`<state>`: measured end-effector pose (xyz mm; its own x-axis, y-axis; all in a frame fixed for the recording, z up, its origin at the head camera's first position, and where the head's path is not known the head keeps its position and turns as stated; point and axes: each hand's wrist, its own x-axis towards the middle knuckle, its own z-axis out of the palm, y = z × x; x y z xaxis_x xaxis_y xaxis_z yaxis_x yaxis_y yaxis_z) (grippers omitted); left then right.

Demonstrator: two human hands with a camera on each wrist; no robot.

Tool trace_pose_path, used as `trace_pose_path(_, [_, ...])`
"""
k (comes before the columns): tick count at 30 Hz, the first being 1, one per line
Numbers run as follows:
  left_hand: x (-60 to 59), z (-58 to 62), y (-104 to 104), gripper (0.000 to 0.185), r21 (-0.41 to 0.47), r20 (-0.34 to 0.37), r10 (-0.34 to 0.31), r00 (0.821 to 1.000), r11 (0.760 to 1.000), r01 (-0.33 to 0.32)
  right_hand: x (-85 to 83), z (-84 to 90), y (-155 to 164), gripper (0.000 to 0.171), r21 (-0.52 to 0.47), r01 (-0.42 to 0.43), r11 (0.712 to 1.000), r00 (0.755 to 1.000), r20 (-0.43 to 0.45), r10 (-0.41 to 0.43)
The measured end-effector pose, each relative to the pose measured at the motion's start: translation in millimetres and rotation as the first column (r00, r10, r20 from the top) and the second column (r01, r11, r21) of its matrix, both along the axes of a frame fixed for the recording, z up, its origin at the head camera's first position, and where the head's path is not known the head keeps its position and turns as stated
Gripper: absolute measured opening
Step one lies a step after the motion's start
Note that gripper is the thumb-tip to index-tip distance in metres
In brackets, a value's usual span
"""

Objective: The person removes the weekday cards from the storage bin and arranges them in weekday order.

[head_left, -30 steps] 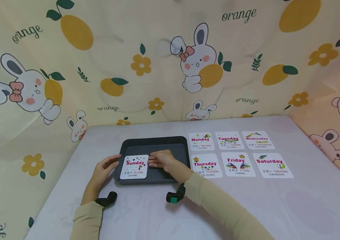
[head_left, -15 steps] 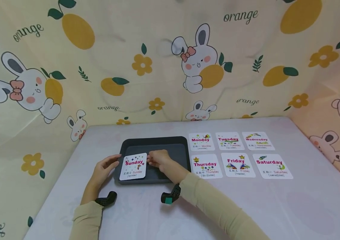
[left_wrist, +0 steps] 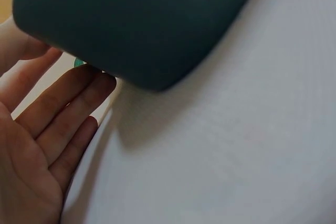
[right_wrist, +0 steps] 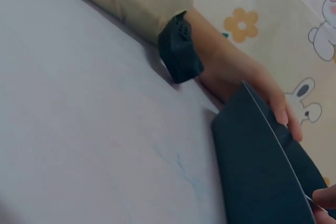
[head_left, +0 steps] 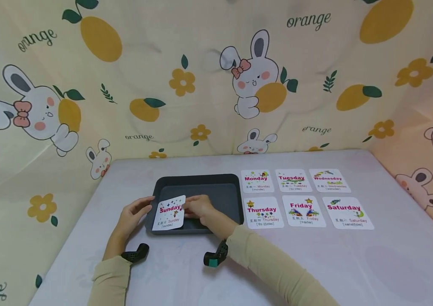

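Note:
A white Sunday card (head_left: 167,215) with pink lettering slants in the left part of the dark grey tray (head_left: 201,187), its right side raised. At that raised edge, the thumb and fingers of my right hand (head_left: 202,208) pinch the card; its fingertips (right_wrist: 324,199) show at the card's edge in the right wrist view. My left hand (head_left: 131,219) rests at the tray's left side. In the left wrist view its fairly straight fingers (left_wrist: 63,103) reach up to the tray's outer wall (left_wrist: 121,30), the fingertips partly hidden by it.
Right of the tray, several day cards lie in two rows: Monday (head_left: 257,186), Tuesday (head_left: 293,185) and Wednesday (head_left: 329,185) behind, Thursday (head_left: 264,217), Friday (head_left: 303,217) and Saturday (head_left: 348,219) in front. A printed rabbit-and-orange cloth (head_left: 201,76) hangs behind the white table (head_left: 185,272).
My right hand, earlier beside the card, has moved left and now pinches its right edge. The card, flat at first, has tilted up on that side. My left hand has stayed put.

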<state>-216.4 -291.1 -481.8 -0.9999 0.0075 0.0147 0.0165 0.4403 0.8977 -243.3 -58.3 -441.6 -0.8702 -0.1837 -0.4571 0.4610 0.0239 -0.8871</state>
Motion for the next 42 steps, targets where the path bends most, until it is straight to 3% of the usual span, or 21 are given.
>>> trace_pose_path(22, [-1.4,-2.3,-2,0.044,-0.009,-0.022,0.005,1.000,1.000,-0.005,2.4,-1.1,8,0.026,-0.066,0.022,0.998,0.999,0.047,-0.019])
trace_pose_path(42, [-1.2,-3.9,-1,0.044,-0.019,-0.039,0.009,0.999,1.000,-0.009,13.2,18.0,39,0.031,-0.130,0.046,0.990,0.998,0.037,-0.042])
